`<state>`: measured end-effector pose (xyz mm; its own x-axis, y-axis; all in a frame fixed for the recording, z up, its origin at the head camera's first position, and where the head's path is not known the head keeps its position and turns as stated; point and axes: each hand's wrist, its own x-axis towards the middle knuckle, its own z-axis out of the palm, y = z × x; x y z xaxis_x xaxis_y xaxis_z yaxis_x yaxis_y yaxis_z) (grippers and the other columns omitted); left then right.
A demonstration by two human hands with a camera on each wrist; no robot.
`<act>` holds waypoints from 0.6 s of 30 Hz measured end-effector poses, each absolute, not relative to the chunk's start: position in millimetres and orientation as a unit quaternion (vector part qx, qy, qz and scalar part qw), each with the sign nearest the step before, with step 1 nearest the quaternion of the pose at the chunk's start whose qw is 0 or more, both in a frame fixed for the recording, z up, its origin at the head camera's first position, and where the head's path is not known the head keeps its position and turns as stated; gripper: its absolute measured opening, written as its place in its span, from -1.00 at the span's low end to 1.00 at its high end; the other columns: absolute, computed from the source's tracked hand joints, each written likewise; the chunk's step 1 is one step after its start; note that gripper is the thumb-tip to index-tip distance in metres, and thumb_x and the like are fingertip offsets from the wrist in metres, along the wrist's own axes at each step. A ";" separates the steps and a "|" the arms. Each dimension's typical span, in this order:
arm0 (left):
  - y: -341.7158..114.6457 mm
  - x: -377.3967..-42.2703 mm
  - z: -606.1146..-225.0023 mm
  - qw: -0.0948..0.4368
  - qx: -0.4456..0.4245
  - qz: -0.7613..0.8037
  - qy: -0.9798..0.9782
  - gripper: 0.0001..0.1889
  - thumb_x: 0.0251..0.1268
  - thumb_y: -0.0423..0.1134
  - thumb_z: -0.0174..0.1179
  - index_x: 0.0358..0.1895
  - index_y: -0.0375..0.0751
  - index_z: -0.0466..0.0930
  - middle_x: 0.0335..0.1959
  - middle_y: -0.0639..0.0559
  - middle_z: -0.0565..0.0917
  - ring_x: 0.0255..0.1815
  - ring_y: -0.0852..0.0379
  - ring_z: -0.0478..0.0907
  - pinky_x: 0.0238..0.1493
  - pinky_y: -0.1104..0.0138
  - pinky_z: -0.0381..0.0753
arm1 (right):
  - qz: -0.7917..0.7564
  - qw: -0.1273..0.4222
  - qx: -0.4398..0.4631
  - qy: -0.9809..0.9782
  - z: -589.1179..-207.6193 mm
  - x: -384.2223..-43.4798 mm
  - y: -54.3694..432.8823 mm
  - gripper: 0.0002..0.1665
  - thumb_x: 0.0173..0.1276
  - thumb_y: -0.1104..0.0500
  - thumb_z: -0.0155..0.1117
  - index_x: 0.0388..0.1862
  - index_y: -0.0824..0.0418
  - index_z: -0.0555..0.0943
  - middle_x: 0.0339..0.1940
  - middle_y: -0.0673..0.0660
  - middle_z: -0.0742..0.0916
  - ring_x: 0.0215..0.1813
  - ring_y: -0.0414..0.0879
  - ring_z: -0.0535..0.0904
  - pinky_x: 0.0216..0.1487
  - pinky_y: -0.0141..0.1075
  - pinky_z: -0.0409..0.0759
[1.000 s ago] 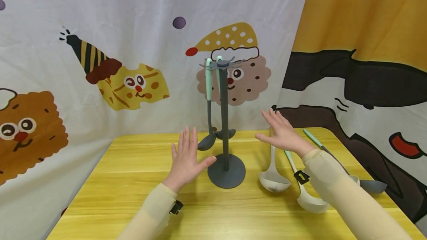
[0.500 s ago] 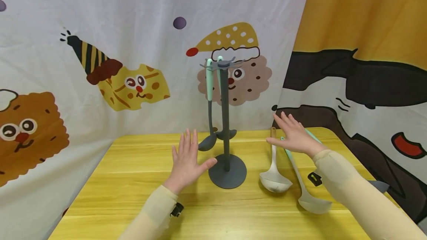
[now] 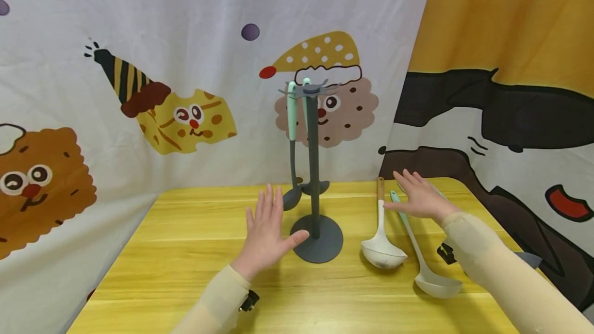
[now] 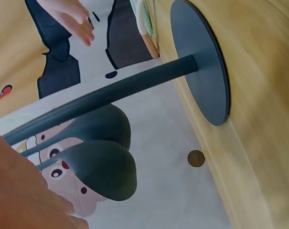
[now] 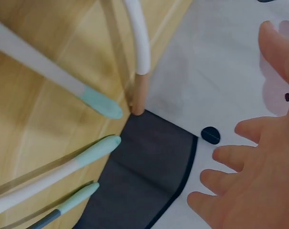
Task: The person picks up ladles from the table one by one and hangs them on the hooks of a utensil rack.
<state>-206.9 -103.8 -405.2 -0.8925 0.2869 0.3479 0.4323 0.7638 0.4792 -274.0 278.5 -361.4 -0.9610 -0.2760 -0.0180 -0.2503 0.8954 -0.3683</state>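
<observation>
My left hand (image 3: pixel 266 238) is held up with straight fingers, just left of a dark grey utensil stand (image 3: pixel 314 169), and holds nothing. Two dark grey ladles hang from the stand by mint handles: the front ladle (image 3: pixel 292 197) has its bowl beside my left fingertips, the other ladle (image 3: pixel 320 186) is partly behind the post. My right hand (image 3: pixel 422 197), fingers spread and holding nothing, hovers over the right side of the table. Near it lie a white ladle (image 3: pixel 383 251) with a wooden handle end and a cream ladle (image 3: pixel 437 283) with a mint handle.
Beyond the cream ladle lie a light utensil with a mint handle (image 5: pixel 99 148) and a dark utensil with a mint handle (image 5: pixel 80 196), mostly hidden by my right arm in the head view. Printed curtains (image 3: pixel 195 30) stand behind the wooden table (image 3: pixel 195 231).
My right hand has moved right and down, away from the stand, uncovering the white ladle's handle. My left hand has shifted slightly right and down.
</observation>
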 end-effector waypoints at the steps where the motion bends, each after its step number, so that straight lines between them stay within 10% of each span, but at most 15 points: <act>1: -103.2 -206.1 -405.2 0.129 -0.194 -0.282 -0.931 0.18 0.19 0.48 0.06 0.61 -0.18 -0.32 0.60 -0.14 -0.38 0.58 -0.14 -0.50 0.37 -0.37 -0.39 | -0.181 0.038 -0.134 0.974 -362.7 -274.0 279.0 0.28 0.23 -0.35 0.33 0.55 0.47 0.01 0.50 0.60 0.02 0.49 0.54 -0.19 0.40 0.37 -0.17; 18: -89.3 -184.0 -404.9 0.133 -0.245 -0.253 -0.927 0.17 0.17 0.61 -0.19 0.61 -0.14 -0.31 0.61 -0.15 -0.33 0.58 -0.12 -0.49 0.36 -0.40 -0.32 | -0.138 0.088 -0.109 0.980 -384.3 -278.3 299.6 0.20 0.24 -0.28 0.37 0.41 0.64 0.17 0.34 0.63 0.34 0.33 0.55 0.25 0.27 0.32 0.28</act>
